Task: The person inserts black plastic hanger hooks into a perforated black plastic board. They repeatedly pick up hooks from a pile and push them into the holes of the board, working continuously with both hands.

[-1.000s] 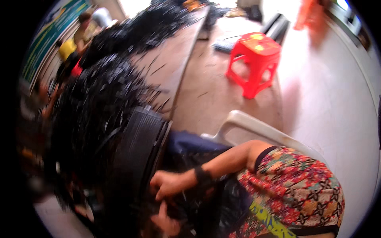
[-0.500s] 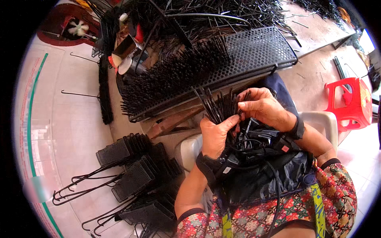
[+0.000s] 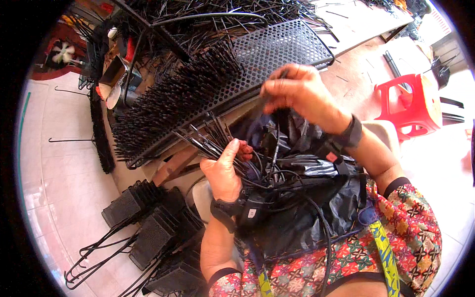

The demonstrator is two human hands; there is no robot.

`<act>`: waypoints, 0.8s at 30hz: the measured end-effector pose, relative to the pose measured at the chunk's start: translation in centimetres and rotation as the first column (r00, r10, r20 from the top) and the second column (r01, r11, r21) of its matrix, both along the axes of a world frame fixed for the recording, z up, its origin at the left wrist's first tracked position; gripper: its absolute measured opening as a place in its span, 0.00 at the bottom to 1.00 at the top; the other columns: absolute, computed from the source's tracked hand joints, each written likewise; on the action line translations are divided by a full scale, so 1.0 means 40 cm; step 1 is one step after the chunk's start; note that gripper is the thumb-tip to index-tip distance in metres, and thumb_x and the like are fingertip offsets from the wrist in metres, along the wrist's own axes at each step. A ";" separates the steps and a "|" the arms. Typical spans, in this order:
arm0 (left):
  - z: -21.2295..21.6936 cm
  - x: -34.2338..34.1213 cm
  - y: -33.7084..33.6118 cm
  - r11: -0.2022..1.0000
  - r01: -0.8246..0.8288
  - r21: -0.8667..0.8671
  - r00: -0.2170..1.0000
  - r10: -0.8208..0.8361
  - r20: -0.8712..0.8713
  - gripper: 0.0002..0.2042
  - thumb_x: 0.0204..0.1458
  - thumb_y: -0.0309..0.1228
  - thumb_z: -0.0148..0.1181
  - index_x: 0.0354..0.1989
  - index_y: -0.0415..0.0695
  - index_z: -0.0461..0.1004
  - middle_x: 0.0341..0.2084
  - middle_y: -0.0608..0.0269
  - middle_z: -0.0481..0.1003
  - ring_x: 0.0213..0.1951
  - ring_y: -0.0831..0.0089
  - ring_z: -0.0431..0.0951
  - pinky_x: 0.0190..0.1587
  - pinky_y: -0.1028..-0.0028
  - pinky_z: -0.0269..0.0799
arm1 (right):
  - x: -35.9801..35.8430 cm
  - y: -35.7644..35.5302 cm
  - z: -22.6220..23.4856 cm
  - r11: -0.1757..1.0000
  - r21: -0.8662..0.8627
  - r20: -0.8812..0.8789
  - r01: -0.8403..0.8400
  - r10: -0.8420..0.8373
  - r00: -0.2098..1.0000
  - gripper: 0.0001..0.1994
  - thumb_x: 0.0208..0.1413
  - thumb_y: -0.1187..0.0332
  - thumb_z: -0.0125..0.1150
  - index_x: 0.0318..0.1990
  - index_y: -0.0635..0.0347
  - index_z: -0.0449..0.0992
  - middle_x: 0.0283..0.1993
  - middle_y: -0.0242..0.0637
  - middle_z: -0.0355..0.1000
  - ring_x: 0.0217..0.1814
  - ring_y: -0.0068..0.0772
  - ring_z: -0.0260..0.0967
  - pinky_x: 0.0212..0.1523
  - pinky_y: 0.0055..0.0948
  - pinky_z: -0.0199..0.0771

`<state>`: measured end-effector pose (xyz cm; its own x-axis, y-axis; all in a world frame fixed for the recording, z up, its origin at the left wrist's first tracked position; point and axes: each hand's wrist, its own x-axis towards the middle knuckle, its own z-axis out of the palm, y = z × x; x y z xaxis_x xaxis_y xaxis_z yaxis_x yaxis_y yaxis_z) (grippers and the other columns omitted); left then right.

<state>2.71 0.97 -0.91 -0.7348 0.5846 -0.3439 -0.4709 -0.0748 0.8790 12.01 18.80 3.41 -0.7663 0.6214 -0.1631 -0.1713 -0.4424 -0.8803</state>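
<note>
My left hand (image 3: 225, 171) grips a bundle of thin black rods (image 3: 208, 141) that fan up and to the left. My right hand (image 3: 299, 91) is raised above it, fingers pinched on a single black rod (image 3: 275, 121) that hangs down from them. Just beyond both hands lies a black perforated tray (image 3: 277, 49), tilted, its left half packed with upright black rods (image 3: 173, 106). A black plastic bag (image 3: 307, 198) covers my lap under the hands.
Stacks of black rod-filled trays with wire handles (image 3: 143, 227) stand on the tiled floor at lower left. A red plastic stool (image 3: 410, 104) is at right. Loose black rods litter the table (image 3: 361, 20) at top. A cluttered box (image 3: 116, 74) sits upper left.
The view swung from the side down to my lap. Since half a second ago my right hand has lifted away from the bundle, drawing one rod upward; my left hand still holds the bundle.
</note>
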 end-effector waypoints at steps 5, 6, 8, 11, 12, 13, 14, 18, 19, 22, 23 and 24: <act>-0.003 -0.003 -0.001 0.999 0.040 0.028 0.999 -0.039 -0.034 0.05 0.46 0.23 0.57 0.28 0.34 0.72 0.21 0.57 0.74 0.22 0.69 0.75 0.24 0.74 0.72 | -0.091 0.091 -0.045 0.973 0.137 -0.152 0.184 -0.163 0.975 0.05 0.46 0.78 0.59 0.30 0.70 0.71 0.29 0.41 0.72 0.26 0.31 0.72 0.28 0.28 0.77; -0.007 -0.003 0.001 0.999 0.049 0.021 0.998 -0.048 -0.044 0.05 0.46 0.23 0.57 0.29 0.35 0.71 0.21 0.57 0.74 0.23 0.68 0.75 0.24 0.73 0.72 | -0.103 0.095 -0.056 0.936 0.280 -0.110 0.215 -0.191 0.975 0.05 0.46 0.78 0.60 0.30 0.70 0.72 0.29 0.41 0.72 0.26 0.30 0.72 0.28 0.28 0.77; -0.002 -0.004 0.001 0.999 0.033 0.026 0.999 -0.032 -0.005 0.04 0.45 0.23 0.57 0.28 0.34 0.72 0.21 0.57 0.75 0.22 0.69 0.75 0.24 0.74 0.72 | -0.105 0.104 -0.070 0.913 0.334 -0.124 0.234 -0.204 0.971 0.03 0.45 0.79 0.60 0.29 0.69 0.73 0.27 0.38 0.72 0.26 0.26 0.71 0.28 0.23 0.75; -0.007 -0.005 -0.007 0.999 0.015 0.036 1.000 -0.015 0.011 0.04 0.45 0.22 0.57 0.27 0.33 0.73 0.20 0.57 0.75 0.21 0.69 0.75 0.23 0.74 0.72 | -0.117 0.089 -0.064 0.903 0.356 -0.184 0.239 -0.183 0.966 0.03 0.45 0.79 0.60 0.29 0.68 0.73 0.27 0.36 0.72 0.26 0.23 0.70 0.26 0.19 0.73; -0.006 -0.007 -0.002 0.999 0.020 0.050 1.000 -0.020 0.005 0.04 0.45 0.22 0.57 0.27 0.34 0.73 0.20 0.56 0.74 0.21 0.69 0.75 0.23 0.74 0.72 | -0.121 0.089 -0.063 0.889 0.390 -0.180 0.240 -0.182 0.967 0.03 0.45 0.79 0.60 0.29 0.68 0.73 0.27 0.36 0.72 0.26 0.22 0.70 0.26 0.19 0.73; -0.009 -0.009 0.000 0.998 0.028 0.048 0.999 -0.029 0.015 0.04 0.45 0.22 0.57 0.27 0.34 0.73 0.20 0.56 0.74 0.21 0.69 0.75 0.23 0.74 0.71 | -0.125 0.092 -0.062 0.874 0.423 -0.176 0.240 -0.180 0.968 0.03 0.45 0.79 0.60 0.29 0.68 0.73 0.26 0.36 0.73 0.26 0.22 0.70 0.27 0.19 0.73; -0.011 -0.010 0.001 0.998 0.033 0.051 0.999 -0.034 0.020 0.04 0.45 0.22 0.57 0.27 0.34 0.73 0.20 0.56 0.74 0.21 0.69 0.75 0.23 0.74 0.71 | -0.127 0.095 -0.061 0.857 0.456 -0.171 0.240 -0.180 0.969 0.03 0.45 0.78 0.60 0.29 0.68 0.73 0.26 0.36 0.73 0.26 0.21 0.70 0.27 0.19 0.73; -0.011 -0.014 -0.005 0.999 0.036 0.025 0.999 -0.036 0.010 0.05 0.46 0.23 0.57 0.28 0.34 0.72 0.21 0.57 0.74 0.21 0.69 0.75 0.23 0.74 0.71 | -0.140 0.097 -0.075 0.780 0.594 -0.156 0.197 -0.129 0.979 0.04 0.45 0.76 0.60 0.30 0.66 0.73 0.24 0.33 0.72 0.25 0.18 0.70 0.27 0.18 0.72; -0.009 -0.015 -0.006 0.999 0.036 0.013 0.999 -0.036 0.002 0.05 0.46 0.24 0.57 0.29 0.34 0.71 0.21 0.57 0.74 0.22 0.69 0.75 0.23 0.74 0.71 | -0.141 0.095 -0.075 0.769 0.610 -0.159 0.192 -0.119 0.980 0.04 0.46 0.76 0.60 0.30 0.66 0.73 0.24 0.33 0.72 0.25 0.18 0.70 0.27 0.17 0.72; -0.007 -0.014 -0.007 0.999 0.027 0.025 0.999 -0.027 0.028 0.05 0.46 0.24 0.57 0.29 0.34 0.71 0.21 0.57 0.74 0.21 0.69 0.74 0.22 0.74 0.71 | -0.144 0.093 -0.076 0.723 0.667 -0.162 0.178 -0.092 0.983 0.05 0.46 0.75 0.60 0.31 0.65 0.73 0.23 0.32 0.72 0.25 0.16 0.69 0.26 0.16 0.70; -0.005 -0.013 -0.007 0.999 0.023 0.032 0.999 -0.024 0.038 0.05 0.45 0.23 0.57 0.28 0.34 0.72 0.21 0.57 0.74 0.21 0.69 0.74 0.23 0.74 0.71 | -0.148 0.094 -0.082 0.702 0.691 -0.159 0.171 -0.083 0.984 0.05 0.46 0.75 0.60 0.31 0.64 0.73 0.23 0.31 0.72 0.25 0.15 0.69 0.25 0.16 0.69; -0.003 -0.013 -0.005 0.999 0.022 0.040 0.999 -0.023 0.048 0.05 0.45 0.23 0.57 0.28 0.34 0.72 0.21 0.56 0.74 0.21 0.69 0.74 0.23 0.74 0.71 | -0.149 0.095 -0.086 0.679 0.715 -0.155 0.166 -0.077 0.985 0.05 0.46 0.74 0.60 0.31 0.64 0.73 0.22 0.31 0.71 0.24 0.15 0.68 0.24 0.16 0.68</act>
